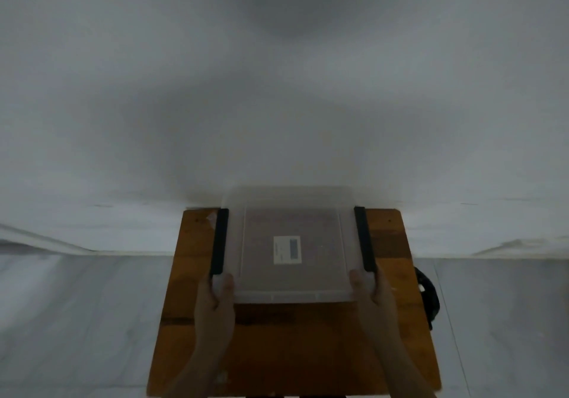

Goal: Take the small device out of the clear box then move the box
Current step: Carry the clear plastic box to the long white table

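Box (292, 243): clear plastic, lid on, lying flat on the far half of the tabletop (295, 345). A white label (287, 250) with a dark block sits at the lid's centre. A black clip (219, 241) runs along the left side, just beyond the left hand (215, 299); a second black clip (365, 239) runs along the right side, just beyond the right hand (374, 296). The far edge of the box overhangs the tabletop toward the wall (277, 89).

Device: contents show only as a reddish blur through the lid; the device cannot be made out.

Left hand: closed on the box's near-left corner, thumb on top of the lid, fingers wrapped under the edge.

Right hand: closed on the near-right corner in the same manner, thumb on the lid.

Tabletop: brown wood, bare between the forearms and toward the camera.

A dark looped object (428, 299) lies past the tabletop's edge, outboard of the right hand; too dim to identify. Pale floor (77, 320) on both sides. Picture dim and soft overall.
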The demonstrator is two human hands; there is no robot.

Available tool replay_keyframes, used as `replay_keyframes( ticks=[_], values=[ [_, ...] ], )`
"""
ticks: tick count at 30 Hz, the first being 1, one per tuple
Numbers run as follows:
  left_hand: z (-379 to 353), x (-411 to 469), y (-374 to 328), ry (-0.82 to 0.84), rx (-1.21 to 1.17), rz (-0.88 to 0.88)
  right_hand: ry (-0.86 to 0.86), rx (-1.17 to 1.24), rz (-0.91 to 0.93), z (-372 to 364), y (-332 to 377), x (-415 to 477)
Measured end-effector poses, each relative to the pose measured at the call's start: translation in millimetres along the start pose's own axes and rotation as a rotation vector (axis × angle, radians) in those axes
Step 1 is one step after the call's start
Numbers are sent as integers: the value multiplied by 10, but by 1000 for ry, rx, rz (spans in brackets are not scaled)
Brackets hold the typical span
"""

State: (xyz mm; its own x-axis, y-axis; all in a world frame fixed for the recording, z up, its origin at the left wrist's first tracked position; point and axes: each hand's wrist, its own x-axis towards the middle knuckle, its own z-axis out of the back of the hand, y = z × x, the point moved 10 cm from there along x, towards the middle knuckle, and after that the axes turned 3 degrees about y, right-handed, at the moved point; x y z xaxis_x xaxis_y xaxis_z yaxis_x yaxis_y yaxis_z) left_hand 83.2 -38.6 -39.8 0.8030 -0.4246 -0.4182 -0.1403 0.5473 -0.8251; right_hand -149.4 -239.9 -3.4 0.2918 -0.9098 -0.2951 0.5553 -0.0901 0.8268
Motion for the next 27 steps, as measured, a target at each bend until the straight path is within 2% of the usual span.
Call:
replay_keyframes(
  ticks=[1, 2, 4, 6, 12, 17, 23, 27],
  values=[
    [24, 3, -15, 10, 4, -15, -17, 188, -217, 129, -460, -79],
    [46, -11, -35, 28, 8, -33, 70, 141, -227, 62, -404, -161],
    [135, -59, -56, 21, 7, -39, 32, 132, -229, 100, -496, -127],
    [243, -118, -39, -15, 6, -61, 67, 119, -225, 19, -336, -96],
    [681, -653, 207, -249, -157, -9, 203, 86, -85, -210, -187, -130],
    [1205, -1459, 858, -515, -324, 123, 491, 27, 74, -748, 57, -431],
    [1896, -2484, 1629, -804, -527, 176, 780, -70, 243, -1544, 489, -1337],
    [2520, -3204, 2191, -990, -664, 176, 961, -81, 362, -2178, 799, -2331]
  ],
)
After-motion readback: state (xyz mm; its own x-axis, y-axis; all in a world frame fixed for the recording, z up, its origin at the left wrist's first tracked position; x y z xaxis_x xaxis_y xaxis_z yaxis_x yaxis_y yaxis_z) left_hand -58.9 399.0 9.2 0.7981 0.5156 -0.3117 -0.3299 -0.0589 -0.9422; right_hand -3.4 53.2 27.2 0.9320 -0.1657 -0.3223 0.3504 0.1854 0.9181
